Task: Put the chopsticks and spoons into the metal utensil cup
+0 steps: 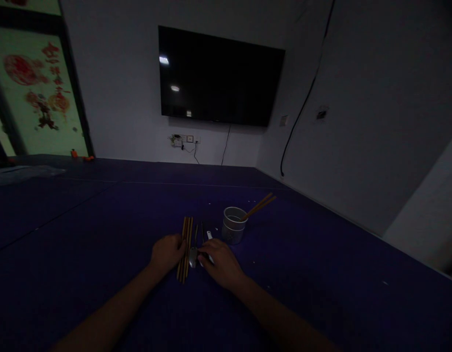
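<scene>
Several wooden chopsticks point(185, 266) lie side by side on the dark blue-purple tabletop. My left hand point(168, 252) is curled against their left side, with its fingertips and thumb on them. Just right of the chopsticks rests a metal spoon point(192, 257), bowl toward me. My right hand point(221, 264) is closed over slim utensils beside it; a white handle point(210, 235) sticks out beyond the fingers. Which utensil the fingers pinch is hidden. Behind my right hand stands a metal cup point(233, 233), upright, with a pair of chopsticks point(260, 205) leaning out to the right.
The tabletop point(112, 220) stretches to the wall, with small white scraps scattered on it. Clear plastic point(26, 172) and small orange objects point(81, 155) lie at the far left. A television point(220, 76) hangs on the wall, and a black cable point(303, 107) runs down at right.
</scene>
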`<state>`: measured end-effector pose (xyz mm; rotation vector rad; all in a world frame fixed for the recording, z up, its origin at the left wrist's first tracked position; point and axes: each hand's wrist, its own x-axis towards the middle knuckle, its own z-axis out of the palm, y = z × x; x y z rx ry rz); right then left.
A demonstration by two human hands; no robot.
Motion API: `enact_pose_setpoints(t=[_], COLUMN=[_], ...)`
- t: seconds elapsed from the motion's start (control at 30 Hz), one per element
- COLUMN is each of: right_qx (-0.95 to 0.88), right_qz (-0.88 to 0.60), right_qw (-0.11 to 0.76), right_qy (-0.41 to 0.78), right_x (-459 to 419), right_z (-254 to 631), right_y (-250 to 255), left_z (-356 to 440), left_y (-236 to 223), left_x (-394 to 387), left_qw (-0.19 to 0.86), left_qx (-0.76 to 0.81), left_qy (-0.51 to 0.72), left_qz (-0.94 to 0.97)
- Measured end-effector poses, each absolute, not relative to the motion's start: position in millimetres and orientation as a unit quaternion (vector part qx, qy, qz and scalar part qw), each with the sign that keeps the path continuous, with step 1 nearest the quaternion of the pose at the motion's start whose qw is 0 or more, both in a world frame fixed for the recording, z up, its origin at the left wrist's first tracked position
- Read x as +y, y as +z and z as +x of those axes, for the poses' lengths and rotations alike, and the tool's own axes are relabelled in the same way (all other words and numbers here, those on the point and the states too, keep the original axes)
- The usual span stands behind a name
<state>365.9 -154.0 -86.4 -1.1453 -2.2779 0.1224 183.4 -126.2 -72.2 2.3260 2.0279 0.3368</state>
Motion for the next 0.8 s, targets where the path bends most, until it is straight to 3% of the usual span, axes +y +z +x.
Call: enact_pose_setpoints(t=[0.8], right_qx=[-0.856], right_qz=[-0.426], right_qw=[0.289], right_qy=[0.037], right_x=[-155.2], right_z=[364.6], right_y=[-84.0], left_z=[183.6], left_y=[-67.3], left_x=[-127.9], left_qw=[0.021], left_qx=[0.680], left_qy=[0.102], left_qz=[0.726])
